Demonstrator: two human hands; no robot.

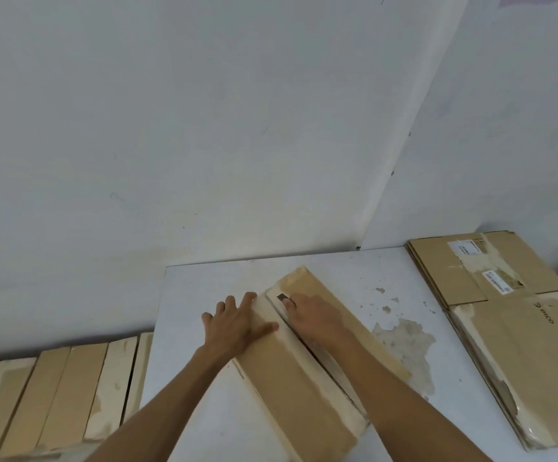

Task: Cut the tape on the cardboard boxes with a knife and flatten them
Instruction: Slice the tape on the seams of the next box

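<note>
A long cardboard box lies diagonally on the white table, lower centre of frame. The left hand presses flat, fingers spread, on its left flap. The right hand grips a knife, blade at the taped centre seam. Flattened boxes are stacked at right; more boxes stand lower left.

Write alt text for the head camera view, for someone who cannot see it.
A person's right hand grips a small knife at the taped centre seam of a long brown cardboard box on a worn white table, while the left hand presses flat on it. Flattened brown boxes lie stacked at right.
</note>
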